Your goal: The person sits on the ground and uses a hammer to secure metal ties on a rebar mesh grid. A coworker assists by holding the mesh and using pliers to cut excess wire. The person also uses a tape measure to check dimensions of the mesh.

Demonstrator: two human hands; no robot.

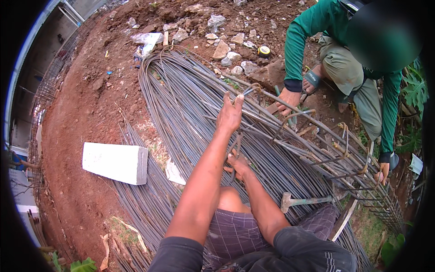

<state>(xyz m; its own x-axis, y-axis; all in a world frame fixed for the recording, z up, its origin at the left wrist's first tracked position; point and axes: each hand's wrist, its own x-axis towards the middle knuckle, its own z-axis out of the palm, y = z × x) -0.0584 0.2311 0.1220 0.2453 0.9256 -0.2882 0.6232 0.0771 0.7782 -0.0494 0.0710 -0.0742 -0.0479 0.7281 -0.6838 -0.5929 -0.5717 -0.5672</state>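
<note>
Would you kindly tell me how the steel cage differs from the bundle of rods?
The cage has hoops across it; in the bundle, rods lie side by side. The cage looks narrow and straight, while the bundle is broad and bends round at its far end. Both are made of long, thin metal rods.

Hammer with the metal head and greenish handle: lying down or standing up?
Lying down: the hammer stretches sideways over the long dark steel bars, its head at the left end.

red-brown soil (72, 195) | on it: bent steel rods (174, 97) | stones (221, 50) | yellow-black tape measure (264, 51) | clear plastic (149, 42)
</note>
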